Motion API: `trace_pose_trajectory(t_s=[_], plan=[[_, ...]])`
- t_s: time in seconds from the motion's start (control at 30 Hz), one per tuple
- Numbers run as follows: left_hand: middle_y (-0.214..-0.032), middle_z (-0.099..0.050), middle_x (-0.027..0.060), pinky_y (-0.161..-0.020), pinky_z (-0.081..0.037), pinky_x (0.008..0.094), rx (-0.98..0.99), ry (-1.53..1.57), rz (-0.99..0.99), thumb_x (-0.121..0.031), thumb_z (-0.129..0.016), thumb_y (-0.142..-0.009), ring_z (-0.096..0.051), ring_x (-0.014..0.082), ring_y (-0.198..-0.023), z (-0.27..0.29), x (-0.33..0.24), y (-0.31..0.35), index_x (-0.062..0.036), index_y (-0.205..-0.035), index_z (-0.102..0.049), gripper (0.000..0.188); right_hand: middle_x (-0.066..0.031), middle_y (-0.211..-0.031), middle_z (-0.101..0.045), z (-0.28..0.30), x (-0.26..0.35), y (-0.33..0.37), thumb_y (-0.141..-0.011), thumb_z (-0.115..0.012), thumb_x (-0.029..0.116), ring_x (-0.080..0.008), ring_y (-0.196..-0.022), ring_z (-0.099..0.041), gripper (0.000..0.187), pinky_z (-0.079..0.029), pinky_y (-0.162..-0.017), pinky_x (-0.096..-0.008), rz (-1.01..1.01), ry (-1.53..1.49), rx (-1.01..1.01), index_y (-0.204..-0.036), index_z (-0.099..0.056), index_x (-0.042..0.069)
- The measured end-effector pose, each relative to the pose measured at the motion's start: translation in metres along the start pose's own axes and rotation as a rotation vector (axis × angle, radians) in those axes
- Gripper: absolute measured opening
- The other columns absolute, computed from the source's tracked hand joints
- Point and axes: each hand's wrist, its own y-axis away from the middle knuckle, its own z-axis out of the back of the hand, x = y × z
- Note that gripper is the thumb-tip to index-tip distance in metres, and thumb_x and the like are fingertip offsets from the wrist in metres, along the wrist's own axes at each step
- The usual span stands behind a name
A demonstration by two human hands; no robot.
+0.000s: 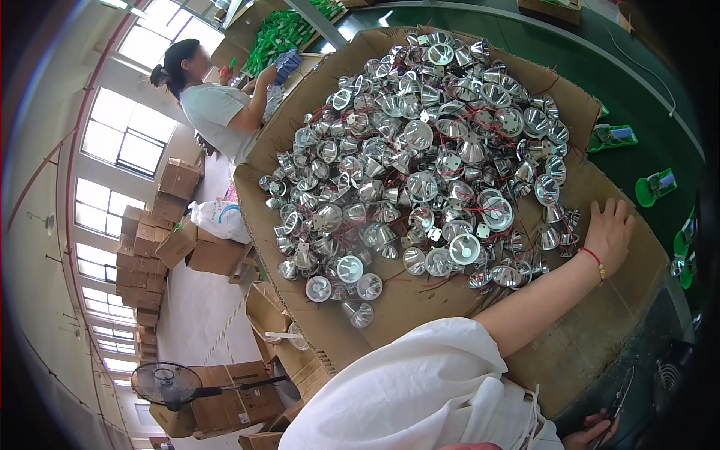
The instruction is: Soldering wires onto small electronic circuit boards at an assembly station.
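Observation:
A large pile of shiny silver lamp reflector cups with thin red and black wires fills much of an opened cardboard sheet or box. My left hand, with a red string bracelet at the wrist, rests on the cardboard just right of the pile. Its fingers are stretched out and apart, and I see nothing held in them. At the lower right edge, my right hand is closed around a slim, pointed metal hand tool. Shadow and the picture's rim hide the tool's exact kind.
Green lamp parts with small boards stand along the green bench at right. Another person works at the upper left, near a heap of green parts. Stacked cartons and a fan stand left.

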Motion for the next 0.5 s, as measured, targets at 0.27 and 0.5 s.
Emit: trace_pose_trajectory(t_s=[0.27,0.5], plan=[[-0.1,-0.045,0.0083,-0.085,-0.034,0.0447,0.014,0.014,-0.004,-0.034,-0.066,-0.068,-0.042,0.024,-0.101,0.0021,-0.0005,0.0014,-0.0107,-0.097,-0.055,0.039,-0.0124,-0.072,-0.058,0.0032,-0.0016,-0.0011,-0.086,-0.052,0.035,-0.0152,-0.055,-0.051,0.041,-0.04,-0.047,-0.0251,0.023,-0.028,0.028,-0.102,-0.05,-0.002],[-0.1,-0.045,0.0084,-0.085,-0.034,0.0451,0.025,0.0,-0.007,-0.034,-0.066,-0.068,-0.042,0.0242,-0.101,0.0018,0.0001,0.0005,-0.0113,-0.099,-0.055,0.041,-0.012,-0.07,-0.057,0.0044,-0.0083,-0.0018,-0.087,-0.052,0.036,-0.0152,-0.052,-0.05,0.04,-0.039,-0.044,-0.0248,0.034,-0.01,0.013,-0.099,-0.051,-0.002]])
